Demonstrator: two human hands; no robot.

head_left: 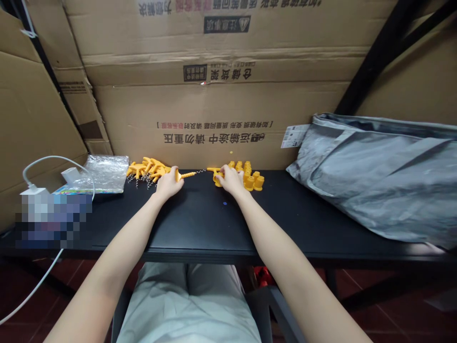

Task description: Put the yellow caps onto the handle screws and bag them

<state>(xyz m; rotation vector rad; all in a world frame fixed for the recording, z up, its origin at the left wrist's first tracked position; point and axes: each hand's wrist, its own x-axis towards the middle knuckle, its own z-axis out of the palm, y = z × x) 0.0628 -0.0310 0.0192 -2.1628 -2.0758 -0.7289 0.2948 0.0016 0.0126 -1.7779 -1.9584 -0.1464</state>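
Note:
My left hand is closed around a yellow corkscrew, whose metal spiral points right, toward my other hand. My right hand grips a yellow cup-shaped part just right of the spiral's tip; its fingers partly hide it. A thin yellow bar juts out left of that hand, and I cannot tell what it belongs to. Behind my left hand lies a pile of yellow corkscrews with spirals showing. Several yellow cup-shaped parts stand beside my right hand.
A black table runs across the view, with cardboard upright behind it. At right lies a large grey bag. A clear plastic packet, a white charger and its cable are at left.

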